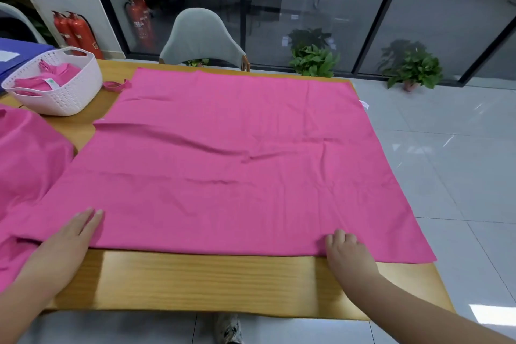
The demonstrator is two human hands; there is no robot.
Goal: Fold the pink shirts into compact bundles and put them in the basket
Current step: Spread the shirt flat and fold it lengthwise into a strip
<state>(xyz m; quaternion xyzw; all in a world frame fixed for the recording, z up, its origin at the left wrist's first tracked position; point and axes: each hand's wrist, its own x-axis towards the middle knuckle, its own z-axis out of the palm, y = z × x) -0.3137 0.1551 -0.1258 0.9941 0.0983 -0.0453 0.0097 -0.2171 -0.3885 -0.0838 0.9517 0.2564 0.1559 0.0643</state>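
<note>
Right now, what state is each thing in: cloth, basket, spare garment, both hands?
Spread pink shirt: flat on the table, unfolded.
Basket: upright, holding pink bundles.
Pink garment at left: lying loose, unfolded.
Left hand: fingers straight, flat on near edge.
Right hand: fingers curled at near edge; grip unclear.

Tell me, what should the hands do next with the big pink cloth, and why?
Probably lift the near edge and fold it away to the far edge. The pink cloth lies spread flat, the left hand rests flat on it, and the right hand curls its fingers at that edge.
</note>
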